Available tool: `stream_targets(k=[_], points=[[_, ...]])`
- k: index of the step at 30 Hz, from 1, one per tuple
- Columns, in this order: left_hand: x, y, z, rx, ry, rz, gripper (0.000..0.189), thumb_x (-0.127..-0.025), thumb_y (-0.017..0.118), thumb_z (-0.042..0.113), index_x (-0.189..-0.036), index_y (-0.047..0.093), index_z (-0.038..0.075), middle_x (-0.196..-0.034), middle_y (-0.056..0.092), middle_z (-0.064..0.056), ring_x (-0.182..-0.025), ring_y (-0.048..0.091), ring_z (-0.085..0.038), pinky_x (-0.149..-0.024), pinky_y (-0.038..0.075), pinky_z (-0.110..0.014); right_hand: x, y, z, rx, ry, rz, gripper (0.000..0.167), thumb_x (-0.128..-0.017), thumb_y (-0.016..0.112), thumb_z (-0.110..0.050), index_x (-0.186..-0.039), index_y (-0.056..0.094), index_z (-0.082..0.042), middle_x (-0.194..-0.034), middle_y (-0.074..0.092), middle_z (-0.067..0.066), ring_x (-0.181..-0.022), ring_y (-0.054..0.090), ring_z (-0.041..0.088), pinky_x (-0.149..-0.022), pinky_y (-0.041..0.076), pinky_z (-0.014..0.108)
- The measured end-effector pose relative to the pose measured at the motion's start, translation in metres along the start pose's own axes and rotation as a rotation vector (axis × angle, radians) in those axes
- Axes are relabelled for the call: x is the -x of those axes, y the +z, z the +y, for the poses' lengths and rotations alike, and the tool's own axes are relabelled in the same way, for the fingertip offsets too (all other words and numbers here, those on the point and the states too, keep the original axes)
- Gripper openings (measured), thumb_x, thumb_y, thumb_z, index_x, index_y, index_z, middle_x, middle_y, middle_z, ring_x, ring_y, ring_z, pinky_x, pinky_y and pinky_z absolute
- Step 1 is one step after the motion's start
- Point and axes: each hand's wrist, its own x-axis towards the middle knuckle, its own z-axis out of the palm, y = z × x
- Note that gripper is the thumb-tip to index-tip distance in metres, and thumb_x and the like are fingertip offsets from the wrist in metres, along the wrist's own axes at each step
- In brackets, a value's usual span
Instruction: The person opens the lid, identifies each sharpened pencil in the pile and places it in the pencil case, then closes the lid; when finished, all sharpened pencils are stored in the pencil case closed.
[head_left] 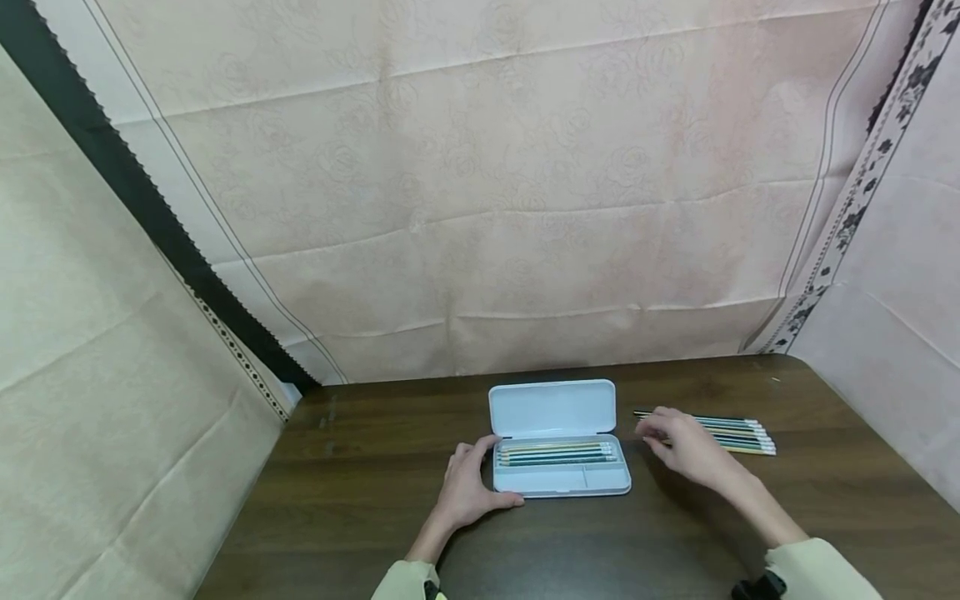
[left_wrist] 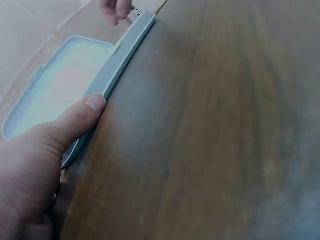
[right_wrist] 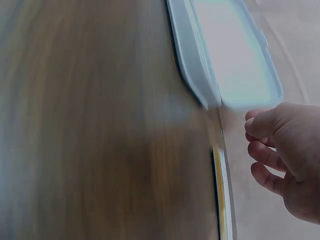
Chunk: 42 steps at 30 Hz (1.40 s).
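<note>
A light blue pencil case [head_left: 540, 481] lies with its lid [head_left: 552, 407] swung back on the table. Several green, white and yellow pencils [head_left: 555, 453] fill its rear compartment. My left hand [head_left: 468, 487] grips the case's left end, thumb along the front edge and fingers at the back corner. In the left wrist view the thumb [left_wrist: 82, 116] presses on the front wall. To the right of the case, my right hand [head_left: 686, 446] hovers over a row of pencils [head_left: 738, 434], hiding their left ends. Its fingers [right_wrist: 265, 155] are loosely bent, with nothing visible between them.
The brown wooden table [head_left: 360, 508] runs back to a cream cloth wall [head_left: 525, 208]. More cloth hangs at the left and right sides. Inside the case, a small square compartment [head_left: 603, 477] sits at the front right.
</note>
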Motion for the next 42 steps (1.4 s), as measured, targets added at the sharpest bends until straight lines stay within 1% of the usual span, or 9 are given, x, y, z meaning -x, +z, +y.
stream_targets(k=[4,8,12,15,19,25,29,35,42], points=[[-0.001,0.001,0.0,-0.001,0.002,-0.003,0.099,-0.065,0.088,0.061,-0.145,0.05,0.017,-0.119,0.054,-0.003,-0.101,0.043,-0.02,-0.084,0.038,-0.043,0.019,-0.015,0.022,0.032,-0.016,0.039,0.025,-0.078,0.077,0.011,-0.094,0.074,-0.008,-0.084,0.061,-0.007,-0.072,0.053,0.007,-0.062,0.05,0.03],[-0.001,0.001,-0.001,0.001,0.009,-0.001,0.099,-0.065,0.088,0.061,-0.144,0.05,0.017,-0.12,0.054,-0.003,-0.101,0.043,-0.02,-0.084,0.038,-0.043,0.037,-0.026,0.041,0.076,-0.041,0.081,0.028,-0.074,0.078,0.014,-0.09,0.073,-0.008,-0.084,0.063,-0.007,-0.073,0.057,0.007,-0.061,0.051,0.032],[-0.001,0.001,-0.001,0.003,0.011,0.001,0.099,-0.064,0.089,0.06,-0.144,0.05,0.016,-0.12,0.053,-0.004,-0.101,0.043,-0.02,-0.084,0.038,-0.043,0.05,-0.035,0.055,0.108,-0.041,0.102,0.03,-0.072,0.079,0.014,-0.088,0.072,-0.01,-0.084,0.063,-0.008,-0.074,0.058,0.008,-0.061,0.051,0.032],[-0.002,-0.001,-0.002,-0.003,0.014,0.006,0.098,-0.065,0.089,0.059,-0.144,0.05,0.016,-0.119,0.054,-0.004,-0.101,0.042,-0.02,-0.084,0.038,-0.043,0.055,-0.039,0.064,0.13,-0.054,0.131,0.034,-0.068,0.08,0.015,-0.086,0.072,-0.012,-0.083,0.062,-0.009,-0.073,0.056,0.006,-0.06,0.049,0.032],[-0.002,-0.002,-0.002,-0.007,0.013,0.012,0.098,-0.064,0.089,0.059,-0.144,0.05,0.016,-0.119,0.054,-0.004,-0.101,0.043,-0.02,-0.084,0.038,-0.043,0.061,-0.044,0.074,0.131,-0.066,0.141,0.036,-0.067,0.08,0.016,-0.087,0.072,-0.012,-0.083,0.061,-0.01,-0.072,0.054,0.003,-0.059,0.048,0.03],[-0.001,0.001,-0.003,-0.015,0.009,0.007,0.099,-0.063,0.089,0.061,-0.144,0.051,0.016,-0.117,0.054,-0.002,-0.102,0.045,-0.02,-0.084,0.039,-0.043,0.068,-0.051,0.085,0.132,-0.038,0.106,0.035,-0.07,0.077,0.016,-0.087,0.071,-0.013,-0.084,0.062,-0.009,-0.074,0.057,0.002,-0.059,0.049,0.029],[0.0,0.003,-0.004,-0.012,0.005,0.006,0.099,-0.063,0.089,0.061,-0.143,0.052,0.015,-0.118,0.055,-0.002,-0.102,0.044,-0.02,-0.085,0.039,-0.044,0.069,-0.054,0.09,0.127,-0.03,0.073,0.035,-0.071,0.077,0.017,-0.086,0.07,-0.014,-0.084,0.061,-0.01,-0.074,0.057,0.002,-0.059,0.049,0.029],[0.0,0.002,-0.004,-0.004,0.011,0.013,0.099,-0.063,0.089,0.061,-0.143,0.052,0.015,-0.119,0.055,-0.003,-0.103,0.044,-0.021,-0.085,0.039,-0.044,0.066,-0.054,0.097,0.144,-0.047,0.069,0.037,-0.072,0.075,0.019,-0.084,0.07,-0.016,-0.083,0.061,-0.009,-0.073,0.058,0.004,-0.058,0.049,0.029],[0.0,0.004,-0.004,-0.011,-0.001,0.005,0.099,-0.063,0.089,0.061,-0.143,0.052,0.017,-0.119,0.054,-0.003,-0.104,0.044,-0.02,-0.084,0.039,-0.043,0.068,-0.052,0.104,0.16,-0.064,0.061,0.038,-0.071,0.075,0.018,-0.082,0.069,-0.018,-0.082,0.061,-0.01,-0.07,0.057,0.002,-0.057,0.049,0.029]])
